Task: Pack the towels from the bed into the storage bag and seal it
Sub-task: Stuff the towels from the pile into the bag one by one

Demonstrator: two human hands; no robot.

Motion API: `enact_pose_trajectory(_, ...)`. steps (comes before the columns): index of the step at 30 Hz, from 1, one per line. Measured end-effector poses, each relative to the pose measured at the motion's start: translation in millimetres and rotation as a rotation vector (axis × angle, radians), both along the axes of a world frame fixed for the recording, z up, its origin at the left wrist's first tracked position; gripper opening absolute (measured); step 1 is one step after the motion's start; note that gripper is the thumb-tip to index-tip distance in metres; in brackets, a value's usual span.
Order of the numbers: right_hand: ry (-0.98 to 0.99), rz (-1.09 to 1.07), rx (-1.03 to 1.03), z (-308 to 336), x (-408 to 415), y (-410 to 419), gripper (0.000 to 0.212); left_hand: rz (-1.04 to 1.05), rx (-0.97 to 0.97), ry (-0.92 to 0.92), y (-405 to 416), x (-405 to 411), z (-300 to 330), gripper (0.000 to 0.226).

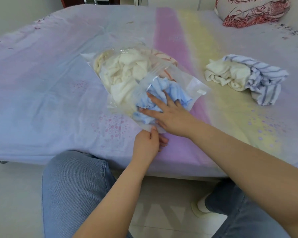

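A clear plastic storage bag [194,83] lies on the bed, stuffed with cream towels [127,69]. Its mouth faces me and is unsealed. A light blue towel [177,92] sits bunched in the mouth. My right hand [169,115] has its fingers spread on the blue towel, partly inside the bag. My left hand [147,143] pinches the near lower edge of the bag's opening. Further right on the bed lie a crumpled cream towel [229,74] and a white towel with blue stripes [263,79], touching each other.
The bed sheet [41,91] is pastel with pink and yellow bands. A red-patterned pillow [253,9] rests at the far right corner. My knees in jeans [72,186] are against the bed's near edge, above a pale tiled floor.
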State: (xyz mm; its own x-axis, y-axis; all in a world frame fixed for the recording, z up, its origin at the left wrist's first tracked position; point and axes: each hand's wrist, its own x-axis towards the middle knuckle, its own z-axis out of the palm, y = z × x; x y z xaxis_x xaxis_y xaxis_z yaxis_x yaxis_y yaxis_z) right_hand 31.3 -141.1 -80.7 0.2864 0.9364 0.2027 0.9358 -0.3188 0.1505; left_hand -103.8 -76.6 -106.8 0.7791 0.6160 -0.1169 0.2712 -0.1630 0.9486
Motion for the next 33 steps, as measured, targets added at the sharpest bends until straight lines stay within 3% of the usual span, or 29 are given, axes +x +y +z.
enact_pose_trajectory(5,0.211,-0.204,-0.276,18,4,59,0.057,-0.017,0.094,-0.013,2,-11,4,0.059)
enact_pose_trajectory(8,0.236,-0.29,-0.34,23,14,90,0.065,-0.013,0.107,-0.02,4,-16,9,0.057)
enact_pose_trajectory(12,0.281,-0.416,-0.385,47,10,106,0.052,-0.004,0.097,-0.01,4,-22,9,0.055)
enact_pose_trajectory(19,0.267,-0.294,-0.481,54,7,94,0.055,0.01,0.067,0.007,-2,-21,16,0.047)
enact_pose_trajectory(22,0.38,-0.276,-0.287,55,-4,57,0.064,0.022,0.11,-0.019,-7,-10,12,0.046)
enact_pose_trajectory(24,0.543,-0.22,-0.079,55,-13,26,0.055,0.047,0.091,-0.053,-12,-1,13,0.049)
enact_pose_trajectory(28,0.987,-0.165,0.571,55,-17,-38,0.029,0.078,-0.118,-0.164,-27,24,26,0.034)
enact_pose_trajectory(30,1.031,-0.256,0.835,49,-3,-68,0.027,0.047,-0.159,-0.178,-41,34,29,0.036)
enact_pose_trajectory(33,0.983,-0.483,0.993,31,38,-104,0.025,-0.093,-0.096,-0.114,-69,49,21,0.033)
